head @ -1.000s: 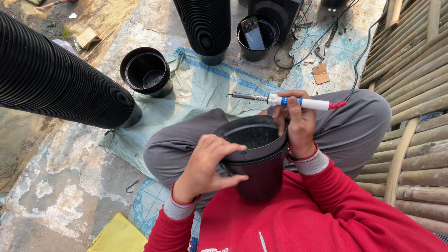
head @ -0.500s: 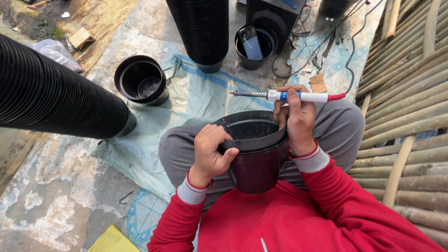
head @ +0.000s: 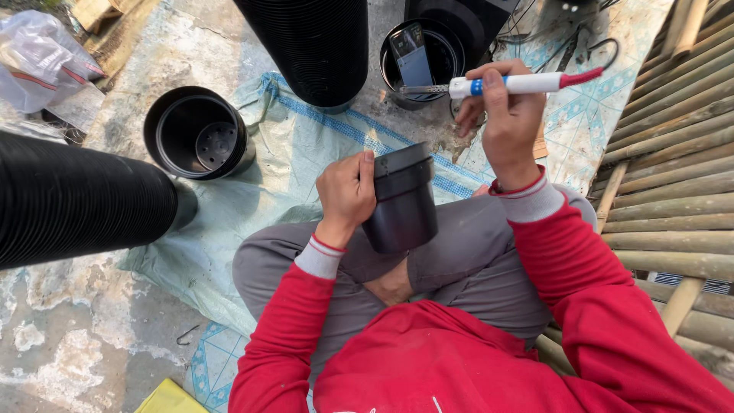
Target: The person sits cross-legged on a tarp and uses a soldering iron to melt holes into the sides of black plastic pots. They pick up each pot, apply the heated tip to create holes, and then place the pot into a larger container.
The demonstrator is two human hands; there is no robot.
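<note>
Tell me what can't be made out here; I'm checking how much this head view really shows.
- Black plastic pot: its inside and base are turned away; the left hand covers part of its rim.
- White soldering tool with blue band: the right hand covers its middle.
- Tall stack of black pots: top cut off by the frame's upper edge.

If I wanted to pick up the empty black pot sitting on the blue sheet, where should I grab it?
Probably by the rim. The round black plastic pot stands upright on the pale blue tarp with its mouth open to the top, so come from above and pinch the rim, fingers inside and thumb outside. Its right side looks freest; a long stack of black pots lies close on the left.
</note>
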